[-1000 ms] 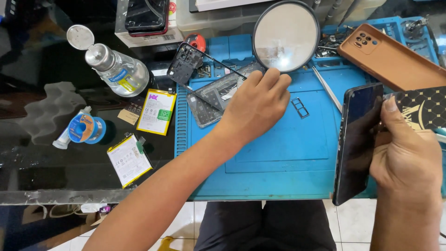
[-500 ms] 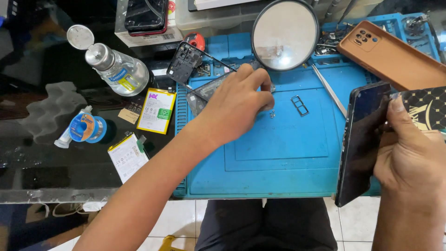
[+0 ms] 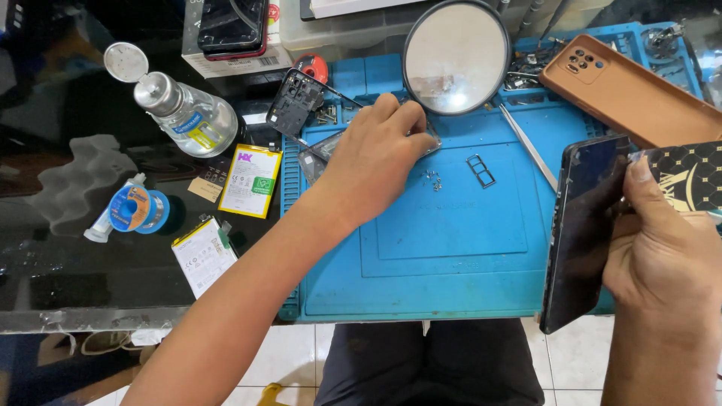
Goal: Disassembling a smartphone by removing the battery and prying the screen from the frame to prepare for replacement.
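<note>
You've got one head cam, looking steeply down, close over the blue mat (image 3: 451,248) at desk edge; your lap & floor tiles show below.

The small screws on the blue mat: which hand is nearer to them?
Left. The left hand rests just beside the small screws, its fingers above them. The right hand is far off at the mat's right edge, holding a dark phone.

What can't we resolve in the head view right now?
- Left hand: fingertips curl under near the round mirror; whether its grip holds anything is hidden by the hand itself.
- Tiny silver screws on the blue silicone work mat: too small to count.
- Dark smartphone in the right hand: far side hidden.
- Brown phone case: partly hidden by the patterned card.
</note>
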